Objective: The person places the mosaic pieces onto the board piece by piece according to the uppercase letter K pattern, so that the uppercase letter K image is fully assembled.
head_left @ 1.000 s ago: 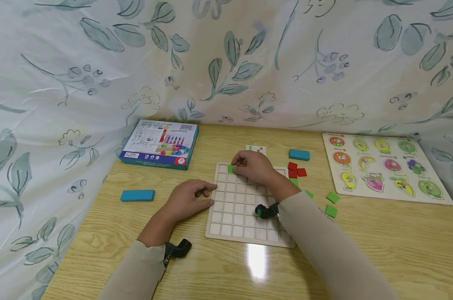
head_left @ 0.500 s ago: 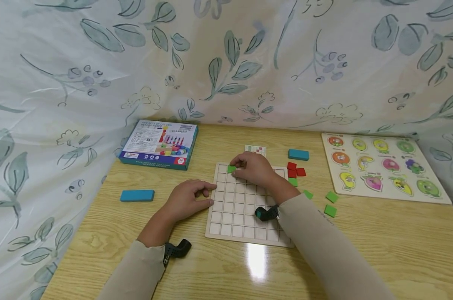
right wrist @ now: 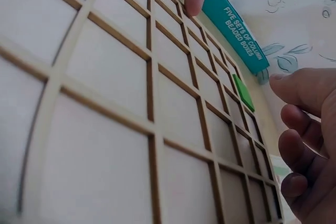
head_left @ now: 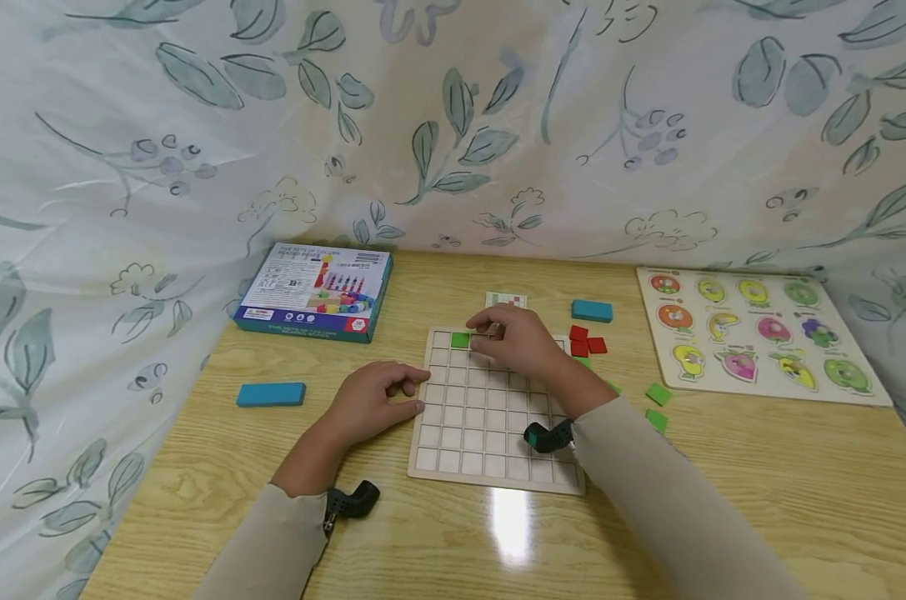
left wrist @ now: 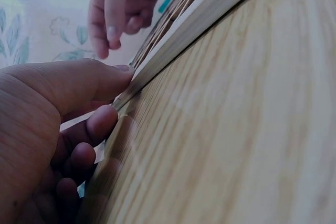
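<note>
A wooden grid board (head_left: 453,433) lies on the table in the head view. One green tile (head_left: 460,339) sits in its far row, second cell from the left, and shows again as the green tile (right wrist: 242,92) in the right wrist view. My right hand (head_left: 516,340) hovers just right of that tile, its fingers loosely curled and holding nothing. My left hand (head_left: 373,398) rests on the table against the board's left edge. Its thumb (left wrist: 100,80) touches the board's rim (left wrist: 199,22).
Red tiles (head_left: 586,340) and loose green tiles (head_left: 658,393) lie right of the board. Teal blocks (head_left: 592,311) (head_left: 271,394), a pattern card (head_left: 506,300), a blue bead box (head_left: 313,290) and a fruit peg puzzle (head_left: 753,333) surround it. A leaf-print cloth (head_left: 453,125) walls the back and left.
My right hand has let go of the green tile and drawn back slightly to the right, leaving the tile fully uncovered in its cell. The left hand stayed put.
</note>
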`<state>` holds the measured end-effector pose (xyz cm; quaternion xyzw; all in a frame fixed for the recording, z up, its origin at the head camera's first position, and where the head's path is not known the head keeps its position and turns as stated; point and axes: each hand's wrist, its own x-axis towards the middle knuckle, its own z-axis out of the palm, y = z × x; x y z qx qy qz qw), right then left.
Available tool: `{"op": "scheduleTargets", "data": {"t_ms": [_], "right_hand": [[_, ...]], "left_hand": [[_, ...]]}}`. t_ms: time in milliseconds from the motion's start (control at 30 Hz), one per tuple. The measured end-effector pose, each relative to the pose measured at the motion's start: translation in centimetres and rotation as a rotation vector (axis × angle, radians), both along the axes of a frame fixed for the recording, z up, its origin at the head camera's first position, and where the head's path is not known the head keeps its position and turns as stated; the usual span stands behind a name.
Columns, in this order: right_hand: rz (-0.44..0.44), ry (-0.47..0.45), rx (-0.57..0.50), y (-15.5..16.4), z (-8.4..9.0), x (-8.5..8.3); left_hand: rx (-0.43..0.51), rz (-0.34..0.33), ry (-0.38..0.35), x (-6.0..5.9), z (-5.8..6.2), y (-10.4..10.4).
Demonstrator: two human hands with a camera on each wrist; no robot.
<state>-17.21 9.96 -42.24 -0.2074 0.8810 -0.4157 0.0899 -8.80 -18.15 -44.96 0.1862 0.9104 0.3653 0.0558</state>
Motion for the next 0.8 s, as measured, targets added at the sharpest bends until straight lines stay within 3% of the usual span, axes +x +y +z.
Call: {"op": "scheduleTargets", "data": {"t_ms": [367,800], "right_hand": [[-0.058,-0.018,0.014,2.8,0.3,1.6],[-0.216,-0.03,0.029,8.2,-0.2,4.4]], "left_hand": [[-0.001,-0.003,0.009,0.0,-0.2,-0.1],[0.001,-0.002,0.015,0.0,-0.6,-0.2]]}}
